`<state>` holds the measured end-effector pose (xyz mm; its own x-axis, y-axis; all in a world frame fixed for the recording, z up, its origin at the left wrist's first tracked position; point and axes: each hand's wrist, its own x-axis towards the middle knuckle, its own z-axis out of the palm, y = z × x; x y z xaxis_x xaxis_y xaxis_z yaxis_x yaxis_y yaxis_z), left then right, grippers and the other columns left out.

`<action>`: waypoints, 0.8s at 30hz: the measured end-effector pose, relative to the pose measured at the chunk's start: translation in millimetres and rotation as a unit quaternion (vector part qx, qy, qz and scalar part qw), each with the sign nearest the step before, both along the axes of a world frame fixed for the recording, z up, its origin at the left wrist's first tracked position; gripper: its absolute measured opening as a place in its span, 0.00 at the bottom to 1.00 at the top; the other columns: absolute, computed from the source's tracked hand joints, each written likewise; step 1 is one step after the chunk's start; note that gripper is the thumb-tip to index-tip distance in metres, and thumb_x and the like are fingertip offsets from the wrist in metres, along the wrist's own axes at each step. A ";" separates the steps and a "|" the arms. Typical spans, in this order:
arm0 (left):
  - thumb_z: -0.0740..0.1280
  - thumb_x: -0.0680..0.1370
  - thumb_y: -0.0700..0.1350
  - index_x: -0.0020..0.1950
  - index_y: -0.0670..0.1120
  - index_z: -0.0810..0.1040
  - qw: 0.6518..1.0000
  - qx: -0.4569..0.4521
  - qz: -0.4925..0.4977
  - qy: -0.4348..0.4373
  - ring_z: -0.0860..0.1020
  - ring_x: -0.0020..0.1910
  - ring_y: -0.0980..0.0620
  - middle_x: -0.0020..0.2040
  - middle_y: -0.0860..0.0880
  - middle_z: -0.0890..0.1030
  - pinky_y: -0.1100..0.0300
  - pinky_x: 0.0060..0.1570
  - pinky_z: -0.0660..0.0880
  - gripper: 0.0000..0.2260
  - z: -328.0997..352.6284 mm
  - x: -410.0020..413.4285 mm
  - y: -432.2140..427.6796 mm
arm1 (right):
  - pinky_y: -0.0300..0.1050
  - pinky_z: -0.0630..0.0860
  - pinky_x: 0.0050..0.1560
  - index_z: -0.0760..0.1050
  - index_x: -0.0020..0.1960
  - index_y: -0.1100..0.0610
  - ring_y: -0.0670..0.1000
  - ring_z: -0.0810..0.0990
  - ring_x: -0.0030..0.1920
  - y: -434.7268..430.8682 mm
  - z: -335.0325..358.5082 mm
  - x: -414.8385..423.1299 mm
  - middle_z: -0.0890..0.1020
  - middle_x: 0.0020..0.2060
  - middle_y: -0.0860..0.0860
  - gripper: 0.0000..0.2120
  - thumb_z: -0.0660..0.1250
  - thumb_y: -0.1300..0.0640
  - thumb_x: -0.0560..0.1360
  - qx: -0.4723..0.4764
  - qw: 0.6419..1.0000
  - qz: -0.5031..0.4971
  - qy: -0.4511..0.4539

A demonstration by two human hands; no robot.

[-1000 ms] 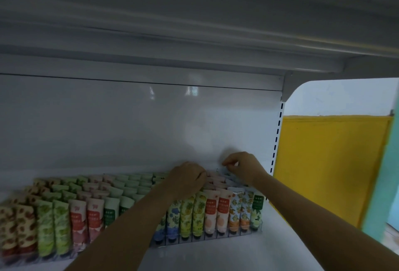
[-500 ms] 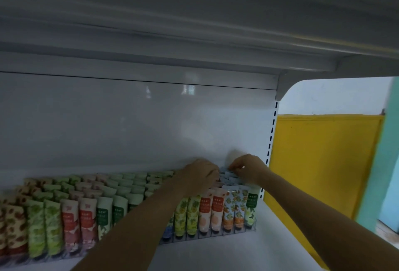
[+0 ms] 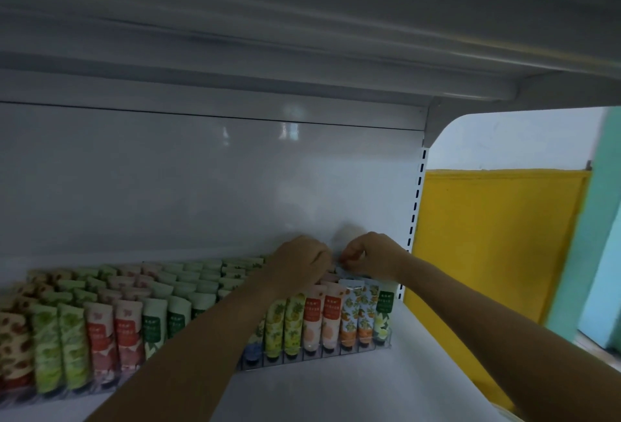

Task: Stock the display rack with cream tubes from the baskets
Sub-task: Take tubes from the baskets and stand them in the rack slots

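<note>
A white shelf (image 3: 336,388) holds a clear display rack (image 3: 316,359) full of cream tubes (image 3: 314,317) standing in rows. At the back right, the left hand (image 3: 299,263) curls over the tubes, and it is too hidden to tell what it holds. The right hand (image 3: 373,257) pinches the top of one.

Green leaf-print, red and orange fruit-print cream tubes (image 3: 127,334) on white shelf (image 3: 319,394), yellow panel (image 3: 497,236) beside.

Glossy back panel (image 3: 201,193) — printed tubes (image 3: 314,317)
</note>
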<state>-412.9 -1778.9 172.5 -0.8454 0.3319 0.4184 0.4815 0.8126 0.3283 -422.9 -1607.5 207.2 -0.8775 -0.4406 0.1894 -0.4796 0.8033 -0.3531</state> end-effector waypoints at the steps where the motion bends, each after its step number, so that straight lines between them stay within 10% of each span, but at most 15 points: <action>1: 0.41 0.68 0.59 0.47 0.37 0.78 1.000 -0.008 0.005 -0.001 0.74 0.48 0.47 0.46 0.41 0.79 0.47 0.51 0.71 0.34 -2.4 -1.8 -2.7 | 0.35 0.67 0.48 0.82 0.52 0.54 0.44 0.73 0.46 -0.4 0.0 1.1 0.82 0.50 0.49 0.10 0.67 0.58 0.73 0.013 1.000 0.000 -0.003; 24: 0.45 0.73 0.56 0.50 0.39 0.78 1.000 -0.011 0.012 -0.006 0.74 0.51 0.48 0.50 0.43 0.79 0.49 0.53 0.71 0.28 -4.2 12.8 -4.8 | 0.31 0.66 0.40 0.81 0.52 0.56 0.44 0.72 0.45 3.4 2.5 8.5 0.75 0.42 0.45 0.09 0.66 0.61 0.73 0.013 1.000 0.000 -0.014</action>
<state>-400.0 -1783.7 168.3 -0.8583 0.3209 0.4005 0.4580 0.8309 0.3158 -414.4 -1604.1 209.7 -0.8824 -0.4448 0.1533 -0.4696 0.8125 -0.3454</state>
